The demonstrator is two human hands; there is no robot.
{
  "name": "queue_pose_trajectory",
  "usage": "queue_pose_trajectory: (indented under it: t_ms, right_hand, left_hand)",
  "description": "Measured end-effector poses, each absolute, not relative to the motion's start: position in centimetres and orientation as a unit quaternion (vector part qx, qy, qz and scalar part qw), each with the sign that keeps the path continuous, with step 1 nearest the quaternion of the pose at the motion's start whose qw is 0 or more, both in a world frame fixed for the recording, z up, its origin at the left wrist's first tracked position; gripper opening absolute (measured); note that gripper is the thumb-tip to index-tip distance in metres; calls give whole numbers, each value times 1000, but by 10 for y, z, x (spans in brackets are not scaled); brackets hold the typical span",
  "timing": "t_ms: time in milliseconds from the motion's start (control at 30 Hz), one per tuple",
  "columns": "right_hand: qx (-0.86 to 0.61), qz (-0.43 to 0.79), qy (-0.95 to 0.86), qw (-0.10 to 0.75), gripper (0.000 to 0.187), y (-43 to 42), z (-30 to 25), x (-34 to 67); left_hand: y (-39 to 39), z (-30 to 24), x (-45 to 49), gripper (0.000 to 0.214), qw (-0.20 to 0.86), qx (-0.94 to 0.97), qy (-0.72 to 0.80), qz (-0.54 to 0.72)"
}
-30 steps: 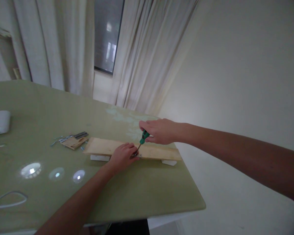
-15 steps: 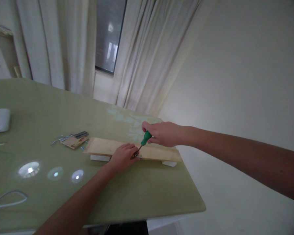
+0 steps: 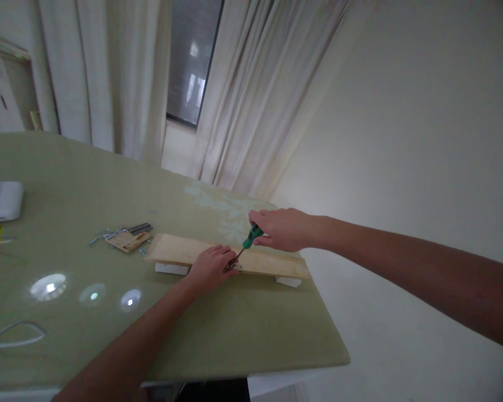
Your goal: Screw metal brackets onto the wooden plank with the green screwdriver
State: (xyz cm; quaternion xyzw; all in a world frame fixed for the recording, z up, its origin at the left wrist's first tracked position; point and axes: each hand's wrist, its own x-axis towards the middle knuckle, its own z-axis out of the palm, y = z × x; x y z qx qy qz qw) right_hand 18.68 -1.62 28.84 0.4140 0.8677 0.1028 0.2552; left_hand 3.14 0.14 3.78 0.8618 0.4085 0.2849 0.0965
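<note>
My right hand (image 3: 283, 230) is closed around the handle of a green screwdriver (image 3: 251, 237). Its shaft slants down and left to a small metal piece (image 3: 237, 267) at the front edge of a pale wooden board (image 3: 268, 261). My left hand (image 3: 209, 269) grips the board near its middle, fingers over the top and thumb by the metal piece. The screwdriver's tip lies between that thumb and the fingers, so what it touches is partly hidden. White blocks (image 3: 171, 269) hold the board above the table.
On the green table (image 3: 88, 195), left of the board, lie a brown card-like piece (image 3: 128, 241), dark metal strips (image 3: 140, 228) and several screws. A white device (image 3: 2, 201) and a white cable (image 3: 14, 346) are farther left. The table's right edge runs close past the board's end.
The screwdriver handle has turned slightly in my right hand, which has shifted a little to the right. My left hand stays on the board. The camera view has moved slightly.
</note>
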Motion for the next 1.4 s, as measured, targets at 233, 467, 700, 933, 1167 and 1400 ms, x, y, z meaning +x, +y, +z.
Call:
queue_pose_trajectory:
  t_ms: [233, 467, 700, 933, 1167, 1400]
  right_hand:
    - [394, 144, 872, 252, 36, -16, 287, 183]
    - [406, 167, 856, 272, 48, -16, 287, 178]
    - [378, 138, 876, 265, 31, -12, 287, 185]
    - [444, 165, 841, 263, 49, -12, 280, 183]
    - [397, 120, 872, 258, 32, -10, 295, 183]
    - [449, 221, 839, 214, 47, -24, 266, 178]
  left_hand:
    - [1, 39, 31, 13, 95, 867, 402, 281]
    - [2, 38, 31, 14, 98, 862, 411, 279]
    - [2, 37, 32, 16, 92, 862, 415, 278]
    - [1, 38, 31, 21, 94, 863, 417, 270]
    - [3, 34, 31, 21, 93, 862, 414, 277]
    - [3, 33, 32, 18, 78, 864, 408, 283]
